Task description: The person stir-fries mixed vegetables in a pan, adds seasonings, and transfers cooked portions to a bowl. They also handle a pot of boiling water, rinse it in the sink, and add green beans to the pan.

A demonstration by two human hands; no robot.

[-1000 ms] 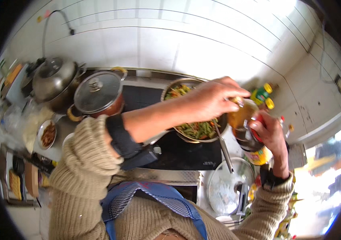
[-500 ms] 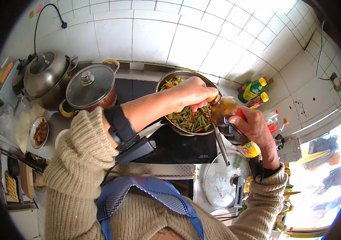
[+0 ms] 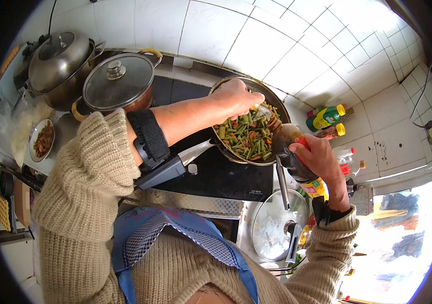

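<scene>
My right hand (image 3: 315, 154) is wrapped round a large bottle of dark sauce (image 3: 288, 147), tilted so its neck points left over the pan. Above the pan, my left hand (image 3: 239, 99) is closed in a pinch just left of the bottle's neck; what it holds, if anything, I cannot make out. Cut green beans (image 3: 249, 137) with orange bits fill the frying pan (image 3: 216, 147) on the black cooktop (image 3: 221, 177). From the pan's right side sticks out the metal handle of a utensil (image 3: 283, 187), below the bottle.
A lidded pot (image 3: 117, 83) and a steel pot with domed lid (image 3: 59, 63) stand at left, near a bowl of brown food (image 3: 43, 139). A glass lid (image 3: 279, 225) lies front right. Bottles (image 3: 326, 117) stand by the wall. The pan's handle (image 3: 163, 172) points toward my left sleeve.
My left hand has come off the bottle's neck and moved a little up and left. The bottle stays tilted in my right hand. The whole view has shifted slightly.
</scene>
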